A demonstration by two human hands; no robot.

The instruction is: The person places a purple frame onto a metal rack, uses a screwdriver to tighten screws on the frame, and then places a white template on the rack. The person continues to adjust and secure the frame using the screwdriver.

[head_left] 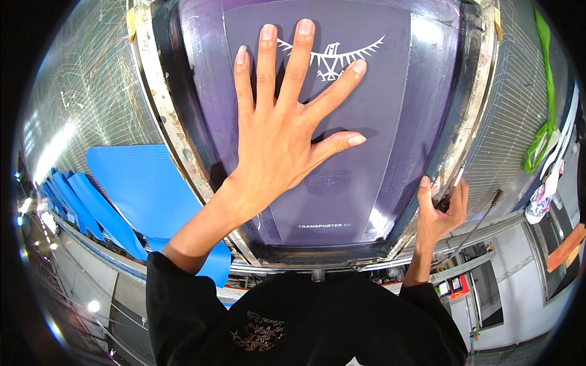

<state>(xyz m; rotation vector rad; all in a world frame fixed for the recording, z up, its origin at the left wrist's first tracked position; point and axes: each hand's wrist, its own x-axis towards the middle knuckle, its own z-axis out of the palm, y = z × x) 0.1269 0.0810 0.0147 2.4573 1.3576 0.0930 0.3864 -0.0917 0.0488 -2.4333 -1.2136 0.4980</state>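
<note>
Purple screen [342, 201] lies beneath my spread left hand [274, 137]; my right hand [441, 216] grips the frame [473, 91] at its right side. Uneven pushing, I think, could shift it or rub the bird [330, 55].

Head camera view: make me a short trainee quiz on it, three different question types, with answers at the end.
1. Multiple choice: what colour is the bird emblem? A) red B) white C) green
2. True or false: the left hand, over the purple panel, has its fingers spread.
3. Fill in: the right hand is at the frame, on the side opposite the large ____ sheet.

Key: 1. B; 2. true; 3. blue.
</note>
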